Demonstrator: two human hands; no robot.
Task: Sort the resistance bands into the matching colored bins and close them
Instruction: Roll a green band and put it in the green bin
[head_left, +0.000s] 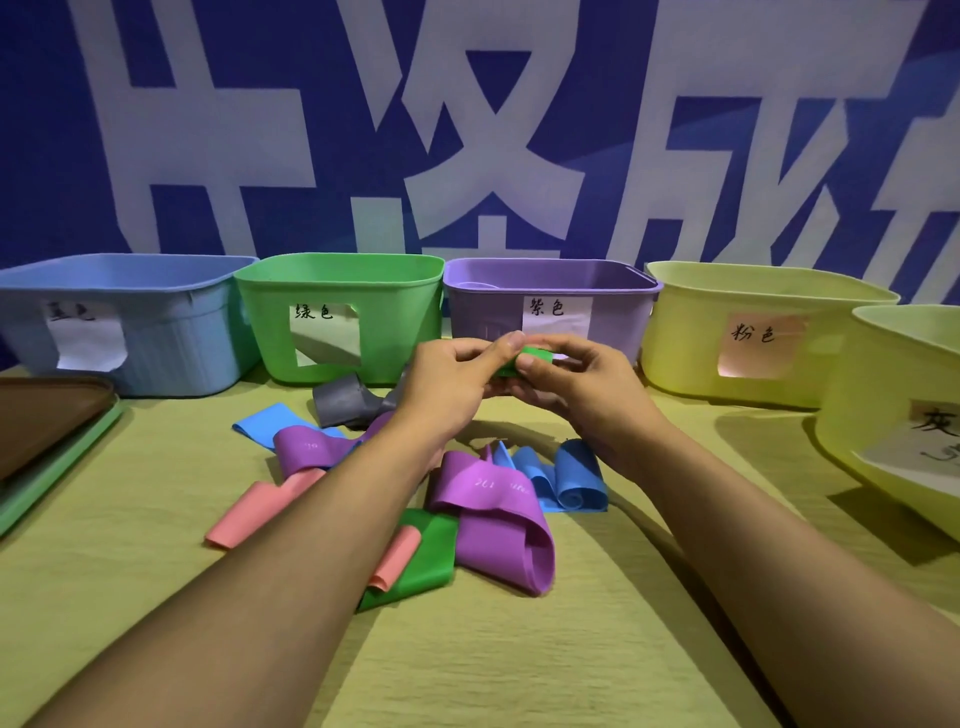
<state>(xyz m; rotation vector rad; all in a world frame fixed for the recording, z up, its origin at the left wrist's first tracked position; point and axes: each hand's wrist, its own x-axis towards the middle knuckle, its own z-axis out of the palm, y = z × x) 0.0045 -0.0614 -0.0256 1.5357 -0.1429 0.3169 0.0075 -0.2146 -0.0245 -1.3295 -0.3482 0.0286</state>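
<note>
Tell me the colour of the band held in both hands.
Green band, pinched between both hands; the head view shows it.

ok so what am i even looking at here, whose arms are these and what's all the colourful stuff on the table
There is no machine here. A person wears a camera on their head, so this single picture looks forward and down along their own arms.

The left hand and right hand together pinch a folded green band, held above the table.

Below them, on the yellowish table, lies a loose pile of resistance bands: purple bands, blue bands, pink bands, a grey band and another green band on the table.

Along the back stands a row of open bins, each with a handwritten paper label: a blue bin, a green bin, a purple bin and two yellow bins. Flat lids are stacked at the left edge.
</note>
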